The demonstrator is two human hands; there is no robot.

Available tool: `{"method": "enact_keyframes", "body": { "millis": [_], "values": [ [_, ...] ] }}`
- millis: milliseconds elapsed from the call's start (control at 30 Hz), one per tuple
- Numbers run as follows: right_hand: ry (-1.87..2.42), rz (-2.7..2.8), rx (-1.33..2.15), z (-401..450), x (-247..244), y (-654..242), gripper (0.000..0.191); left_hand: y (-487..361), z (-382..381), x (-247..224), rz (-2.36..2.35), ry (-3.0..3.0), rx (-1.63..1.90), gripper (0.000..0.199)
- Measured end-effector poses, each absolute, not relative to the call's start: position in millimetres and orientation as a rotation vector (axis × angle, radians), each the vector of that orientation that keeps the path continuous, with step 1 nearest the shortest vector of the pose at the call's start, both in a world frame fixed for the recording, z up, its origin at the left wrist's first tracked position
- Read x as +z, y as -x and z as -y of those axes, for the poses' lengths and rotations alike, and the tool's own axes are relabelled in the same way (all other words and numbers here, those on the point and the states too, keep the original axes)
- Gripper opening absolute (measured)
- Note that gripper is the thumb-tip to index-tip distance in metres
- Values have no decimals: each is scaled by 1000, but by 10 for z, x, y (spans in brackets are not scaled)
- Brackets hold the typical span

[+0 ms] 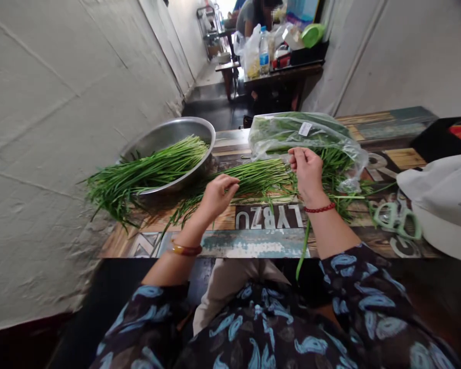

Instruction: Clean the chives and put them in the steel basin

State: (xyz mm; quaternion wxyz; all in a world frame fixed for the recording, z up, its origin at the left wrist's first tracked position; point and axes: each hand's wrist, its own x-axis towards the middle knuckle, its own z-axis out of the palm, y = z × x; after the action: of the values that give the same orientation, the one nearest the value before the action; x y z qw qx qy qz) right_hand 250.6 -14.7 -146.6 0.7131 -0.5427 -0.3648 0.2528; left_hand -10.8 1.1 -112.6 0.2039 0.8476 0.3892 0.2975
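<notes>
A steel bowl (169,134) stands by the left wall, holding a heap of chives (146,166) that spills over its rim onto the patterned wooden table (269,246). Just right of the bowl, the left hand (218,197) lies curled over a looser bunch of chives (257,177), its fingers bent down onto the stems; whether it grips them, I cannot tell. An amber bangle (186,249) circles that wrist. The right hand (308,171) is raised over the bunch, fingertips pinched together; anything held there is too small to tell. A red beaded bracelet (319,207) sits on its wrist. Farther back lies a clear plastic bag (299,134) of greens. To the right, green-handled scissors (395,220) lie beside a white cloth (441,200). Far off, a person (251,15) is behind a table (282,74) bearing a water bottle (264,51).
</notes>
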Motion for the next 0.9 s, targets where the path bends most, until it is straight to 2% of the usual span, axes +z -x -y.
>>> {"method": "enact_keyframes", "body": {
  "millis": [133,300,433,633,833,900],
  "values": [
    [1223,835,583,155,-1424,-2519,36,-163,139,-1382,-895,-2408,688,22],
    [1223,1082,695,213,-1195,-2485,35,-453,299,-1276,-532,-2779,413,36],
    [1227,1238,716,364,-1024,-2555,32,-427,385,-1278,-393,-2905,145,34],
    [1433,1616,733,992,-922,-2831,27,-5,133,-1424,-890,-2944,173,34],
    [1109,2157,1133,1577,-1111,-2765,28,92,32,-1539,-1142,-2863,299,37],
    [1128,2188,1135,1621,-1238,-2788,30,83,41,-1580,-1137,-2877,331,37]
  ]
}}
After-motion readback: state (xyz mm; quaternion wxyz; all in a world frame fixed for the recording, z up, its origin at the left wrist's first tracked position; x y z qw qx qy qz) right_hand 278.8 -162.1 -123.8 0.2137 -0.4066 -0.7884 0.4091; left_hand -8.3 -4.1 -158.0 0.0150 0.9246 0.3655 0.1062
